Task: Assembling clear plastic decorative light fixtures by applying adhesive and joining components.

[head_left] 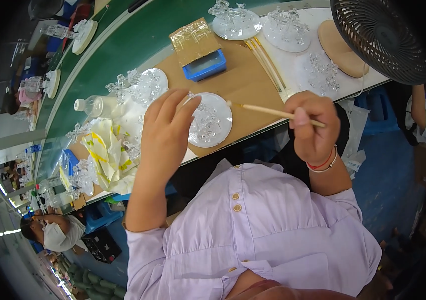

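Observation:
My right hand (313, 122) pinches a thin paintbrush (268, 111) with a pale wooden handle, its tip pointing left toward a round white plate (225, 125). On that plate lies a cluster of clear, glassy pieces (205, 122). My left hand (168, 125) is at the plate's left side with its fingers bent and close together. A small clear bit shows by its fingertips; the thumb and whatever the fingers hold are hidden.
Behind the plate stands a blue box (205, 66) with a cardboard flap. Several brushes (265, 62) lie to its right. More clear ornaments on white bases (235, 30) stand around. A black fan (383, 37) is at far right, a plastic bottle (98, 106) and yellow-white crumpled wrapping (107, 155) at left.

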Demonstrator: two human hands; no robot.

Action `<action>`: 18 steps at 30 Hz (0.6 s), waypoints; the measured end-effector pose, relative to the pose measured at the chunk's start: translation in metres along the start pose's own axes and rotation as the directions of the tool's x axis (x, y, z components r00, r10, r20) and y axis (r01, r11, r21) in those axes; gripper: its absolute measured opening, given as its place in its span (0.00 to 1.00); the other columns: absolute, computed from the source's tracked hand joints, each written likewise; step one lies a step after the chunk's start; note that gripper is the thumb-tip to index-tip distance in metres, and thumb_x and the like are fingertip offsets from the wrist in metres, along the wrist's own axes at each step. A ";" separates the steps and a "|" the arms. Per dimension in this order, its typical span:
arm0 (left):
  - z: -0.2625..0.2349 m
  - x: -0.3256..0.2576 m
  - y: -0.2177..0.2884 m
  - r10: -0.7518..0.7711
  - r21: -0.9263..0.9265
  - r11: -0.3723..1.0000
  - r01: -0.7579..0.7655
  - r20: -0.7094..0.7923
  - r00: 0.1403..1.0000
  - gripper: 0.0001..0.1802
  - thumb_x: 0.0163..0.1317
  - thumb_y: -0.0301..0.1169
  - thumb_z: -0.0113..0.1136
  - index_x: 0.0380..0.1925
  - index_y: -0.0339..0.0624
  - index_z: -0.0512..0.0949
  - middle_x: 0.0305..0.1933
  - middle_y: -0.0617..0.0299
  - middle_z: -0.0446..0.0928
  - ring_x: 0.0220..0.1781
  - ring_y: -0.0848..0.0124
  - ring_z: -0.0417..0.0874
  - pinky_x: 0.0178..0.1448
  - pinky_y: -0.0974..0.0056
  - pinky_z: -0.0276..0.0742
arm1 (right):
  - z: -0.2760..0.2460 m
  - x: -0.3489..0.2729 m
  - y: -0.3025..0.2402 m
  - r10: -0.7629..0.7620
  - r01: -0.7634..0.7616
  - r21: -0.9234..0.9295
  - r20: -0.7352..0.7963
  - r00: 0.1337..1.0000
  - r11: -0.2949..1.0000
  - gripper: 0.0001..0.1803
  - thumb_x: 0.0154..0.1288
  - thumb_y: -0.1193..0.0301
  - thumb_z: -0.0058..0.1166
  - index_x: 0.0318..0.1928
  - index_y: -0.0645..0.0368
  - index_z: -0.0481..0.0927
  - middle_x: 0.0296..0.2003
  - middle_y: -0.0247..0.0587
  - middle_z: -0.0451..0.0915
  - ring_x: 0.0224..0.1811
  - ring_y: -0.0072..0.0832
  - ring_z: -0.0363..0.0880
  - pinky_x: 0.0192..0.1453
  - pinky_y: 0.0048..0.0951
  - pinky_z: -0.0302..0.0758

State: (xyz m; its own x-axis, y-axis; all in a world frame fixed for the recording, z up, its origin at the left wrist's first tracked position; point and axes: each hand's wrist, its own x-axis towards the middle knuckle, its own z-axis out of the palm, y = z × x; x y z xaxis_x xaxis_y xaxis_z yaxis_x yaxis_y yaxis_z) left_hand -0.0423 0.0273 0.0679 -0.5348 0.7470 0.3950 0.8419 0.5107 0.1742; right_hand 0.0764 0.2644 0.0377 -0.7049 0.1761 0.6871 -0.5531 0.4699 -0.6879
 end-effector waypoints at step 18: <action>-0.105 0.151 -0.066 -0.278 0.144 0.951 0.273 0.018 0.960 0.09 0.54 0.24 0.65 0.36 0.38 0.82 0.31 0.56 0.84 0.33 0.64 0.86 0.39 0.66 0.78 | -0.009 -0.019 0.039 -0.213 0.262 0.075 -0.396 0.893 0.962 0.15 0.77 0.59 0.37 0.51 0.57 0.61 0.38 0.53 0.73 0.25 0.33 0.74 0.29 0.32 0.74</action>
State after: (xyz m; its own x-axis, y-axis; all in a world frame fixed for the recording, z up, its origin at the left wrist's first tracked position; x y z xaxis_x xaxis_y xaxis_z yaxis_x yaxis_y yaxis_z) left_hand -0.1706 0.0613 0.2108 -0.7492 0.5827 0.3149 0.6445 0.7510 0.1439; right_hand 0.0724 0.2875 -0.0004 -0.3362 0.4000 0.8526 -0.7504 0.4333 -0.4992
